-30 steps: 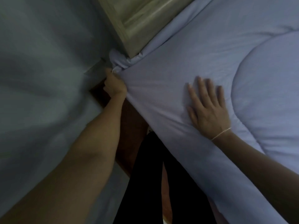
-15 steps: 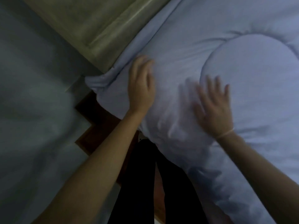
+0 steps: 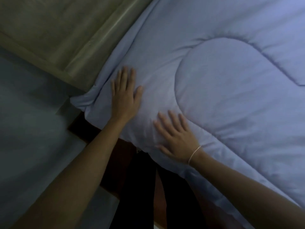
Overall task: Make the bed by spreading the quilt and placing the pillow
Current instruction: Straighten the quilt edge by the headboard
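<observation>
A pale blue quilt (image 3: pixel 222 83) with curved stitched seams covers the bed across the right and middle of the view. Its corner (image 3: pixel 82 101) is bunched against the wooden board at the bed's end. My left hand (image 3: pixel 125 95) lies flat on the quilt just right of that corner, fingers straight. My right hand (image 3: pixel 175 138) rests flat near the quilt's side edge, fingers spread, a thin band on the wrist. No pillow is in view.
A light wooden board (image 3: pixel 69 35) of the bed fills the upper left. A pale wall or floor surface (image 3: pixel 28 129) lies to the left. Dark brown bed frame (image 3: pixel 92 129) and my dark trousers (image 3: pixel 137 187) show below the quilt's edge.
My left hand let go of the bunched quilt corner and now lies flat on top. My right hand slid back toward the quilt's edge. The view shifted so more of the quilt shows.
</observation>
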Motion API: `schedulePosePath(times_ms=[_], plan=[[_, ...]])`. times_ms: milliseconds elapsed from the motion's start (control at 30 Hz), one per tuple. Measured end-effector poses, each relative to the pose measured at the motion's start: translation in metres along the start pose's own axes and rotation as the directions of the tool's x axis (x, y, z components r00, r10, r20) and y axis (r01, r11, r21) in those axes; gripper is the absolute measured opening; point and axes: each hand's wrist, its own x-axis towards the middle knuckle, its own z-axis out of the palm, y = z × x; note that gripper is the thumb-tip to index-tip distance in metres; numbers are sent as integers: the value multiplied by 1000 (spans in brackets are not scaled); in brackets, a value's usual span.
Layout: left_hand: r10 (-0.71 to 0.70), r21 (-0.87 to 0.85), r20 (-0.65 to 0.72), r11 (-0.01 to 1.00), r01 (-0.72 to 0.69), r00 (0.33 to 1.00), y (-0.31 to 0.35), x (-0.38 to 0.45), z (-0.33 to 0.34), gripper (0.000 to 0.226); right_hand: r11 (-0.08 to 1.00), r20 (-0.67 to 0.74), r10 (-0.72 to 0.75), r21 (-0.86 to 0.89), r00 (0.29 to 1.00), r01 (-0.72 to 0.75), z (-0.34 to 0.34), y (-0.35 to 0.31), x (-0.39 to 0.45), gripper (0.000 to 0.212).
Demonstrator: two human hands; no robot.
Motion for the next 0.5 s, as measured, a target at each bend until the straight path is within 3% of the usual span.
schedulePosePath(times_ms=[67,100,133,200,300,367,500], plan=[[-2,-26,-1,1000,2,1000,4,6,-9,58,984,6,-178,-10,984,178,-11,16,-6,65],[9,-35,-11,999,-10,1000,8,13,-13,57,982,-17,-190,-17,982,190,-17,30,-5,62],[26,-43,-24,999,-27,999,12,23,-18,57,991,-68,-132,-30,989,130,-24,47,-1,61],[39,-50,-25,998,-40,999,15,44,-24,59,984,-192,169,-21,967,-176,-35,88,11,59],[-77,-39,28,996,78,997,8,68,-20,62,787,-162,617,109,770,-607,-38,132,14,64],[-178,-26,72,983,181,981,-5,73,-14,68,724,-107,690,121,716,-680,-22,125,9,66],[-211,-101,169,968,229,963,-22,78,-3,74,753,-74,656,133,751,-645,-3,85,0,67]])
